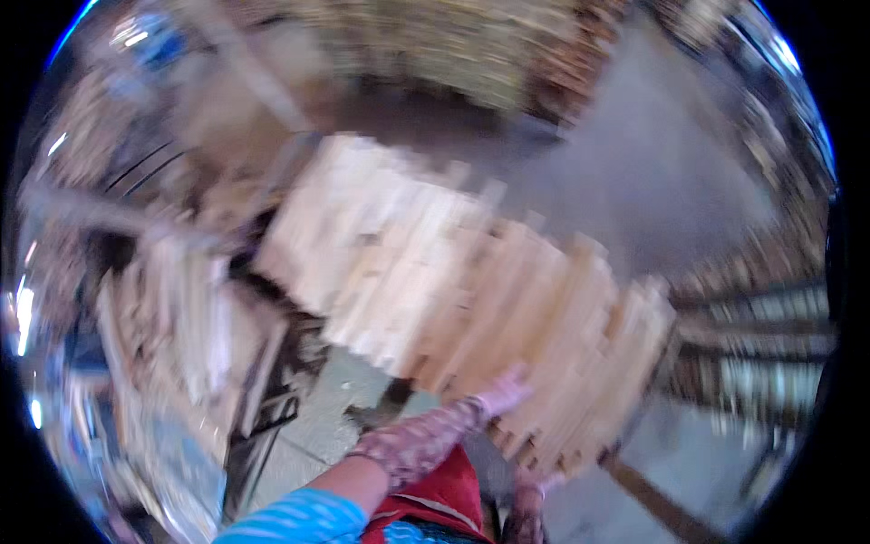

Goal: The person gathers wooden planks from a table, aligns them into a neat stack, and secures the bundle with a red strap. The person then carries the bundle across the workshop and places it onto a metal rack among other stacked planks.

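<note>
A wide stack of pale wooden strips (pixel 535 317) lies slantwise across the middle, its ends uneven. My left hand (pixel 504 392), in what looks like a pinkish glove, reaches over the near side of the stack. Its fingers look stretched out over the wood, with nothing seen in them; motion blur hides whether they touch. Close to the stack's near right corner is my right hand (pixel 538 480), low in the view. Its fingers are smeared, so their grip cannot be told. A patterned sleeve cover wraps my left forearm.
More wood pieces (pixel 195 317) lie in a pile at the left, beside a dark frame. Large wood stacks (pixel 435 45) stand at the far side. Grey floor (pixel 652 163) stretches beyond the strips. Further stacked material (pixel 770 385) is at the right.
</note>
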